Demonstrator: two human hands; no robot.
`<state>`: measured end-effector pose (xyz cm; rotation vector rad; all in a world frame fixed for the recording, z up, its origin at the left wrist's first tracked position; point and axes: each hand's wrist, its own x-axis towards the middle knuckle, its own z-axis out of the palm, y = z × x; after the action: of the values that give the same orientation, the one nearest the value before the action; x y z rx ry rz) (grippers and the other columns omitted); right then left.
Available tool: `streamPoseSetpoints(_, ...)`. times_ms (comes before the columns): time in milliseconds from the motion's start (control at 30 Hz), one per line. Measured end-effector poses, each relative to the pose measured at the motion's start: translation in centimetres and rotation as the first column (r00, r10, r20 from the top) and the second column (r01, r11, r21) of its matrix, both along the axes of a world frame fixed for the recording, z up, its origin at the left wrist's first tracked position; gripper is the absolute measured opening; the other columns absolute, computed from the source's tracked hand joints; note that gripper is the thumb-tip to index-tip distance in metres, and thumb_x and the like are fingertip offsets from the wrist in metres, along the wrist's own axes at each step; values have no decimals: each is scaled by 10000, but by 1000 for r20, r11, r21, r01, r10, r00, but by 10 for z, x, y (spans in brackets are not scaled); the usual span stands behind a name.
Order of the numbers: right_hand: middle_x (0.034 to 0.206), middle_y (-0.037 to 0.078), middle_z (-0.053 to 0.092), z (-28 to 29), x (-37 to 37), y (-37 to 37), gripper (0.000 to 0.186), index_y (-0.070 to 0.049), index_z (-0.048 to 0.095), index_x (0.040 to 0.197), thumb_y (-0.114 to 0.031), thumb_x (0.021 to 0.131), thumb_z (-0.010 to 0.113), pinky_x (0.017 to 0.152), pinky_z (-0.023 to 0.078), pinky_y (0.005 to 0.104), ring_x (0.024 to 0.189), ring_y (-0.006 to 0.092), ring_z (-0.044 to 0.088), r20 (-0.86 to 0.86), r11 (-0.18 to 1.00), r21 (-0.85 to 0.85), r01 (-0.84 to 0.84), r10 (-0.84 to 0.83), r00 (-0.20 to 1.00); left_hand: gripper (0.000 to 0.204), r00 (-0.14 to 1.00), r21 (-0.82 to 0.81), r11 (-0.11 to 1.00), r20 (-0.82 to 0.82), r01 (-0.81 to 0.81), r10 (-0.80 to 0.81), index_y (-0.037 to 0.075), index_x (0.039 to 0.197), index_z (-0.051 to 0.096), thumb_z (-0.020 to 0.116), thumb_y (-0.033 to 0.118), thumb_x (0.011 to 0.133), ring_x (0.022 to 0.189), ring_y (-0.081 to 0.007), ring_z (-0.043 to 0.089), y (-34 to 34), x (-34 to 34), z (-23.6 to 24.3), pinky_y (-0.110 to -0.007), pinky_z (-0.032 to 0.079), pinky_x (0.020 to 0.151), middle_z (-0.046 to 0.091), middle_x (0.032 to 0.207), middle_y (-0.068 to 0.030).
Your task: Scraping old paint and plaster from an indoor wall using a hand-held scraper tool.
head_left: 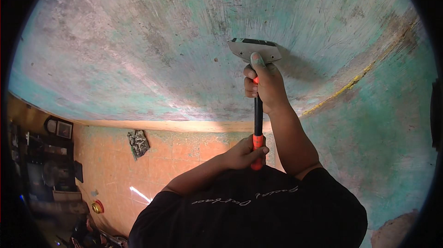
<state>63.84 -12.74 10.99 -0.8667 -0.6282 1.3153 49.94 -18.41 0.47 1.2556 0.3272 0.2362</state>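
A long-handled scraper (254, 49) with a metal head, black shaft and orange grips is held against a worn, mottled teal and pale wall (161, 26), its head casting a shadow to the right. My right hand (264, 84) is closed round the upper grip just below the head, thumb pointing up along it. My left hand (247, 152) is closed round the lower orange grip, close to my black shirt.
Below lies an orange tiled floor (184, 149) with scattered flakes and a crumpled camouflage cloth (138, 144). Dark furniture and clutter (60, 155) line the left side, near a small gold round object (97, 206). A yellow-streaked seam (355, 79) runs along the wall at right.
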Motion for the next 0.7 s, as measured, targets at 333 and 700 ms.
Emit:
streamPoseSetpoints(333,575,-47,355,-6,-2,3,312,-108,422,875,-412,897,485,391,243,209,412,45,281,1,999,-30,32,-32,999,163,972,177,957,2,231,-235,21,854,498,480,178,894,777,-173,543,30,-2,-4,-306,435,719,543,811,-67)
streamPoseSetpoints(700,542,-34,352,-5,1,4,343,-83,413,843,-410,884,510,373,231,222,387,60,293,29,992,-82,92,-90,996,160,946,315,901,25,299,-323,13,895,514,456,162,900,827,-216,563,43,5,-9,-334,437,755,553,868,-88)
